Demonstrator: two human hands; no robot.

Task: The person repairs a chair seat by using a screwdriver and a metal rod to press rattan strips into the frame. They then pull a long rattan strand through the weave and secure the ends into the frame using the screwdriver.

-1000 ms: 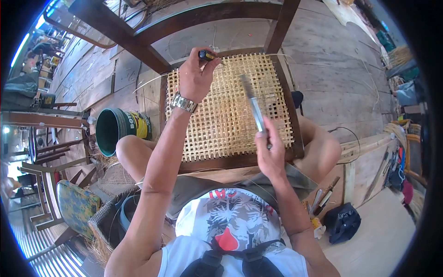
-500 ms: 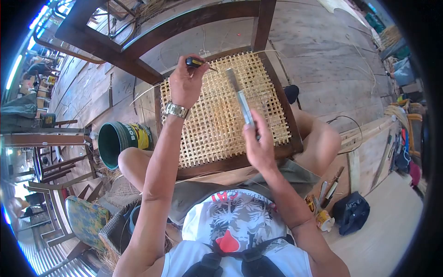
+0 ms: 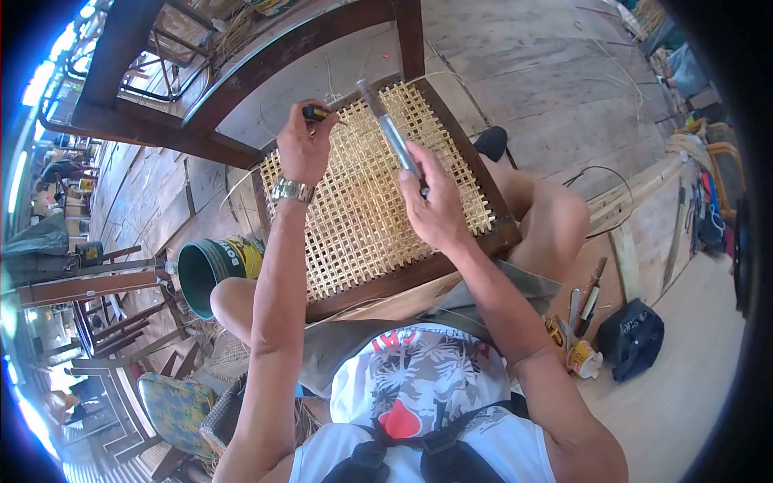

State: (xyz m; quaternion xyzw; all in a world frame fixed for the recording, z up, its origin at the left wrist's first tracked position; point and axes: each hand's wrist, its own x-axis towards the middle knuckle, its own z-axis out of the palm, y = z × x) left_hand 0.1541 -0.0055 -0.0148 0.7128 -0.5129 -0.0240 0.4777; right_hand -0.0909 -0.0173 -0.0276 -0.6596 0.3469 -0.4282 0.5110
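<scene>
My left hand (image 3: pixel 304 149), with a metal watch (image 3: pixel 293 191) on its wrist, is closed around a small screwdriver-like tool (image 3: pixel 316 113) with a black and yellow handle. Its thin shaft points right, over the far left part of the woven cane seat (image 3: pixel 362 201). In my right hand (image 3: pixel 435 201) is a long, narrow metal tool (image 3: pixel 393 137), its far end blurred and angled up and left above the seat's back edge. The open-weave cane fills the dark wooden chair frame (image 3: pixel 370 287) in front of my lap.
The chair's wooden back (image 3: pixel 298 48) rises on the far side. Left of my knee, a green bucket (image 3: pixel 201 278) lies tipped. Hand tools (image 3: pixel 590 306), a small tub (image 3: pixel 581 360) and a dark cap (image 3: pixel 630 338) lie at right. Chair frames crowd the left.
The view has shifted, so the chair appears farther left. My right hand has moved away from my body with the metal tool, whose end is now above the seat's back edge.
</scene>
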